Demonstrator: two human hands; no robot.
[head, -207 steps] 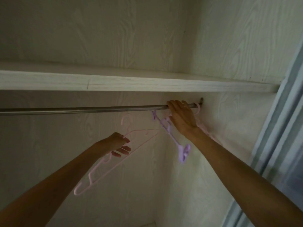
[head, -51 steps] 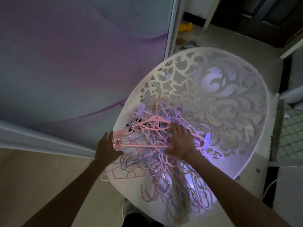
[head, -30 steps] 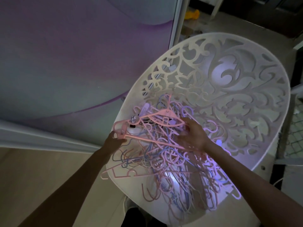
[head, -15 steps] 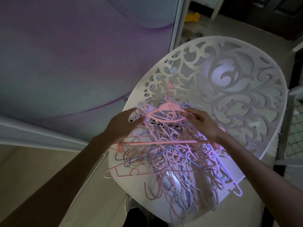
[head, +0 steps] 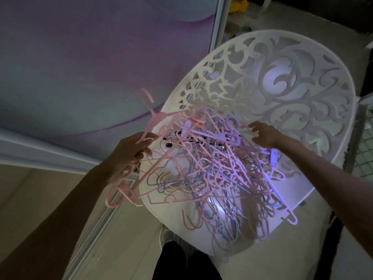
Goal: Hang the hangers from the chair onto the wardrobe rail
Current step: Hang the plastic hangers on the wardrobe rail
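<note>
The left hand (head: 129, 152) grips a pink hanger (head: 153, 122) with fingers curled round its sloping arm, at the left edge of the chair (head: 302, 102). The hanger is tilted: its hook points up and to the left, over the purple-grey wardrobe door (head: 80, 57), and its long axis runs from lower left, below the hand, up and right to where its far end still lies on the pile of hangers (head: 222, 168). Half a second ago this hanger lay level across the top of the pile with both hands on it and its hook pointing toward the chair back; now it has swung out to the left and mostly off the seat, held by the left hand alone.

The pile, pink, lilac and blue, is a tangle filling the seat, with hooks hanging over the near rim.

The right hand (head: 264, 134) has let go and hovers over the right side of the pile, fingers loosely spread, holding nothing.

To the left of the chair there is bare floor (head: 50, 188) beside the door's bottom rail; a wire mesh (head: 365, 154) stands close against the chair's right side.
</note>
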